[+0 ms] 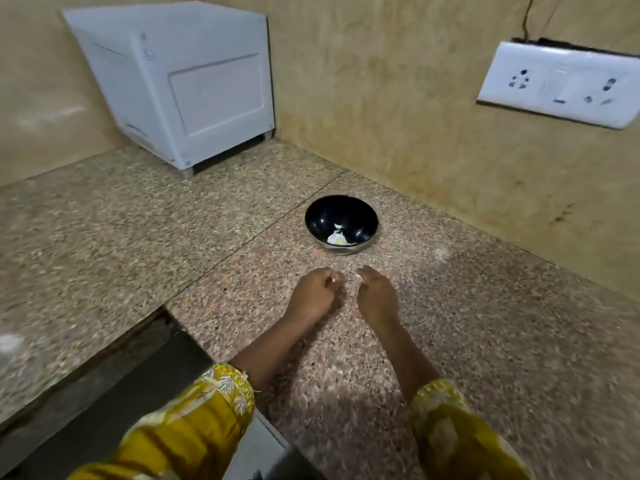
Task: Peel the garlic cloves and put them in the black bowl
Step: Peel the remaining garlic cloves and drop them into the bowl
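Head: left hand (311,296), right hand (375,296), bowl (322,216)

— What carries everything?
— A speckled granite tabletop (467,341), set into a corner and made of slabs, with a seam running diagonally between them.
— And what sits on it?
— A black bowl (320,216) stands just right of the seam, near the wall. A white box (194,84) on short feet sits back in the corner, well apart from the bowl.
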